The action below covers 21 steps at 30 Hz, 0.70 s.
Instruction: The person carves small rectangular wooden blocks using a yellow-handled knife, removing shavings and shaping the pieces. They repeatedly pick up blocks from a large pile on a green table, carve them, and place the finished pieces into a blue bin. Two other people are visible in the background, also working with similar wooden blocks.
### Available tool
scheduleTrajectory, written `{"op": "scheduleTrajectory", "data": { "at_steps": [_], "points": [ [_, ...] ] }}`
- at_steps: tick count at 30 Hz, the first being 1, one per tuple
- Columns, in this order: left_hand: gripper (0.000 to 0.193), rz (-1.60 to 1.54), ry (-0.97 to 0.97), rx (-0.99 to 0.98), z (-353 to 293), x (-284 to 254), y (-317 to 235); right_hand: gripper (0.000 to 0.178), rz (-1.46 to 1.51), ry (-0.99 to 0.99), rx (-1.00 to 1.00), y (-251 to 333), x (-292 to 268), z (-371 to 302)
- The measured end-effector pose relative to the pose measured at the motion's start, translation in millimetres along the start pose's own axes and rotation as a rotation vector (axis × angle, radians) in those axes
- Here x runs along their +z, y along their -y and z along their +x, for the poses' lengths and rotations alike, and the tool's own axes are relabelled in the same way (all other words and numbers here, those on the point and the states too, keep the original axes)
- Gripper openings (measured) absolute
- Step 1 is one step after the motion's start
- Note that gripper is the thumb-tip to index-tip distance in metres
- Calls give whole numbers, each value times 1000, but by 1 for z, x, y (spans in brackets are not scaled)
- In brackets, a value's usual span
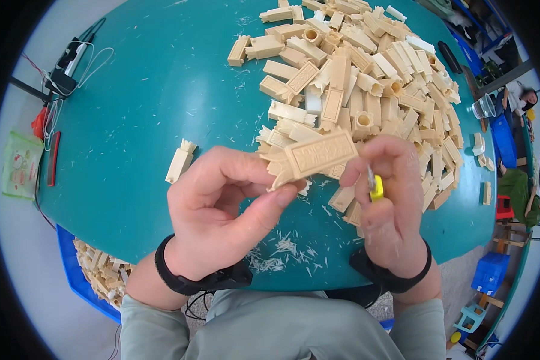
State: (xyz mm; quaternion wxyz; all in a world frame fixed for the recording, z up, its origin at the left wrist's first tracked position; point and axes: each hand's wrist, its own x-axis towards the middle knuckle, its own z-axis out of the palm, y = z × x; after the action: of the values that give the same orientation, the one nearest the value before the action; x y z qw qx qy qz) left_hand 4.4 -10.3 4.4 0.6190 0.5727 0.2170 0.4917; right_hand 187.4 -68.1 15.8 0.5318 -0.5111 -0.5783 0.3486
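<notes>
In my left hand [222, 210] is a beige moulded block [323, 155] with a raised pattern on its long face. My thumb and fingers pinch it by its jagged, petal-like end, and it tilts up to the right. A small yellow-handled knife [375, 188] is gripped in my right hand [390, 204], its short metal blade pointing up. Fingertips of that hand are at the block's far right end. Under and between my hands, pale shavings [288, 249] are scattered on the green table [138, 108].
A large heap of similar beige and white blocks [396, 72] covers the table's back right. One loose block [181, 161] lies left of my left hand. A blue bin [78, 279] of pieces stands at lower left. A clear cup [483, 107] is near the right edge.
</notes>
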Motion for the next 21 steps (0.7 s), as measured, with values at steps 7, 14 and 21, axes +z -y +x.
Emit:
{"op": "scheduleTrajectory", "data": {
  "at_steps": [7, 14, 21],
  "points": [
    [20, 82, 27, 125, -3, -1, 5, 22, -262, 120, -108, 5, 11, -4],
    [15, 314, 130, 92, -5, -3, -2, 25, -341, 121, -166, 6, 11, -4],
    [15, 354, 129, 121, -7, -2, 0, 27, -403, 102, -191, 4, 12, -4]
  ]
}}
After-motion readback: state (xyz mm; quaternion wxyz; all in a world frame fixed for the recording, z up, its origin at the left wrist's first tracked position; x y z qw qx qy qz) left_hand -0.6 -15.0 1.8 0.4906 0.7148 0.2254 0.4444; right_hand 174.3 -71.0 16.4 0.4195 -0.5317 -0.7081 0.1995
